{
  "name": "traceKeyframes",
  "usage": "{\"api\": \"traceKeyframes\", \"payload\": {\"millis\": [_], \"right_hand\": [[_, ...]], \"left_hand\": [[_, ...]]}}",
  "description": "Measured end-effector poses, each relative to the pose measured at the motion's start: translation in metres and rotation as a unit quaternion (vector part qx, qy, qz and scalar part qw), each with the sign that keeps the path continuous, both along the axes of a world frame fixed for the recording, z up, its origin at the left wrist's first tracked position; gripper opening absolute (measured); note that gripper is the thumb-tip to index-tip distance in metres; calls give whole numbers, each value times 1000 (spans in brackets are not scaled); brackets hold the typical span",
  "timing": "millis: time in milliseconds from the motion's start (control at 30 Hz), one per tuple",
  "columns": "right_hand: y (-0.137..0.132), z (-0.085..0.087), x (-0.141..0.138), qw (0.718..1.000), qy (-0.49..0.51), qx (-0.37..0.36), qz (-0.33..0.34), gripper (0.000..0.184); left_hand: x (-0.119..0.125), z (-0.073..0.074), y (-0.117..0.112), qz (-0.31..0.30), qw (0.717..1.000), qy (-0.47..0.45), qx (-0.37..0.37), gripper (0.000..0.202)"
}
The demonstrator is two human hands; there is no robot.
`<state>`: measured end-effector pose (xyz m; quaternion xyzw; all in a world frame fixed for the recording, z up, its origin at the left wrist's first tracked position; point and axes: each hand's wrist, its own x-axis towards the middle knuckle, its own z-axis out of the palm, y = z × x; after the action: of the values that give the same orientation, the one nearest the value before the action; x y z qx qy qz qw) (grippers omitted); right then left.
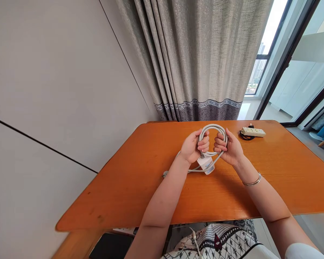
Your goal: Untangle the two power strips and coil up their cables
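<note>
A coiled white cable (212, 126) is held up over the wooden table between both hands. On the coil's left side, my left hand (194, 147) is closed, its fingers wrapped round the loops. My right hand (230, 148) grips the opposite side in the same way. Just below the coil hangs or rests a white block (206, 165), probably the end of a power strip; its upper part is hidden by my left hand. A loose length of the cable runs left behind my left forearm to a small grey-white end (165, 174), likely the plug.
The orange-brown wooden table (129, 187) has rounded corners. Toward its far right lies a cream power strip (253, 132) with a black cord. A grey curtain (205, 57) hangs behind, a pale wall (56, 79) stands at left, and a dark flat object (112, 246) sits below the front edge.
</note>
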<state>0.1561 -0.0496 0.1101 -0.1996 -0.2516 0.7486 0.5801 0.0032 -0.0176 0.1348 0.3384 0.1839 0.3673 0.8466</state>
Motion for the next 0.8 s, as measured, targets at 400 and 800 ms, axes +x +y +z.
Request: {"api": "traceKeyframes", "payload": {"millis": [400,800], "right_hand": [[-3,4,-5,991,-64,5,-121,50],[2,7,10,971,-109,38,-211,51]], "left_hand": [[6,-19,7,93,978,88,165,29],[-3,-30,20,200,856,274,391,31]]}}
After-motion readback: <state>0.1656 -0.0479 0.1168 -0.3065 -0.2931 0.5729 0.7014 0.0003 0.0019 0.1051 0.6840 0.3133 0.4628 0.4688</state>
